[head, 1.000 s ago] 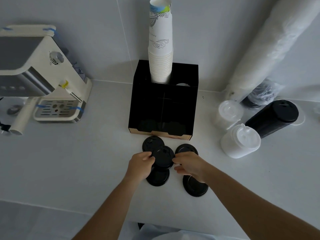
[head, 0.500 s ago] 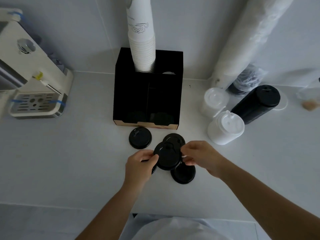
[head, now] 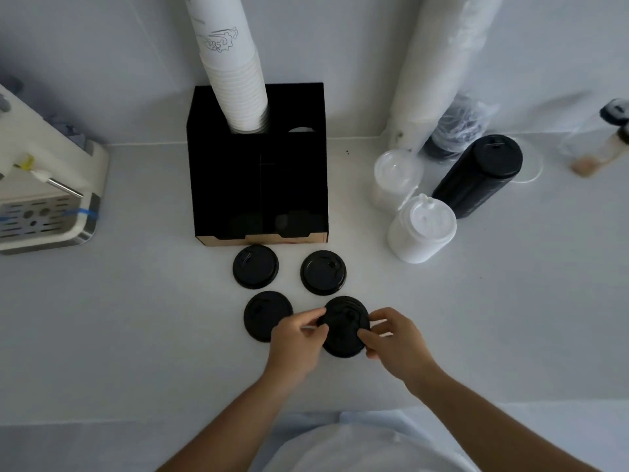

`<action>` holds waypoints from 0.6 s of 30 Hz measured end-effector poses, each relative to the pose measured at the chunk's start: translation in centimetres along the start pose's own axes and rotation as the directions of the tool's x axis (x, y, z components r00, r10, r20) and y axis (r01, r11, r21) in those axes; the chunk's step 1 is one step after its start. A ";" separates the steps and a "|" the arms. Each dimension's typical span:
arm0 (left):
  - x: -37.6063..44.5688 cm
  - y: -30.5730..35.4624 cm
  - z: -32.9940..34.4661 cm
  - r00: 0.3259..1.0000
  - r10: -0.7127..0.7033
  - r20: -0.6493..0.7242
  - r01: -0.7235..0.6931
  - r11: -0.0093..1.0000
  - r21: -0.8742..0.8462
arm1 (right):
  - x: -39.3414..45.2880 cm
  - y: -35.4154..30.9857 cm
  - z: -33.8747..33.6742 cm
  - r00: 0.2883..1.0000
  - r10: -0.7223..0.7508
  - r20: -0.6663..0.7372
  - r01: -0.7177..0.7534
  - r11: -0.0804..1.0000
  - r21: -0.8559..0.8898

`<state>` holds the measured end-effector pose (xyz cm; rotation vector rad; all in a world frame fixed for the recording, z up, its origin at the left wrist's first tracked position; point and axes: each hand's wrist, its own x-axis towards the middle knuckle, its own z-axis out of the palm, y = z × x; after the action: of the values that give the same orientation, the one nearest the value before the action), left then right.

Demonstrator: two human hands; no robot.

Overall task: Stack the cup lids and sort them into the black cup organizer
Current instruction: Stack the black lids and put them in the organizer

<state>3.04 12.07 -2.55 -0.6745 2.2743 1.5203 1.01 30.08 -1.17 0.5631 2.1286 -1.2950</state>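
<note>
Both hands, left hand (head: pixel 296 338) and right hand (head: pixel 394 338), pinch one round black plastic lid (head: pixel 344 323) near the bench's front edge; a crooked push might leave it tilted.

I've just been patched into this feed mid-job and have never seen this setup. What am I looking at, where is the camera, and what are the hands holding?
There is no machine here: a person works with bare hands, and the single camera sits on their head, looking down at a white counter. The left hand and right hand together grip one black lid by its edges. Three more loose lids lie flat nearby. Behind them stands the black organizer with a tall stack of paper cups in it. To the right are white lid stacks and a black lid stack; a coffee machine is on the left.
</note>
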 end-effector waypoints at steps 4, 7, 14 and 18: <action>0.4 0.0 0.7 1.000 0.029 0.008 -0.030 0.998 0.055 | 0.5 0.4 0.2 0.999 0.012 -0.041 -0.011 1.000 0.021; 0.8 0.2 1.2 0.997 0.076 0.014 -0.078 0.987 0.139 | 1.0 0.4 0.1 0.998 0.019 -0.061 -0.019 1.000 0.002; 1.9 0.9 1.8 0.996 0.085 0.034 -0.090 0.975 0.202 | 2.1 0.1 0.2 0.996 0.010 -0.086 -0.011 1.000 -0.016; 2.2 0.7 1.5 0.997 0.055 0.047 -0.065 0.966 0.248 | 2.5 0.1 0.3 0.997 -0.013 -0.081 0.009 0.998 -0.057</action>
<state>0.86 13.21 -3.68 -0.5033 2.4199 1.2295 -0.72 29.99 -2.96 0.5898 2.2301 -1.2330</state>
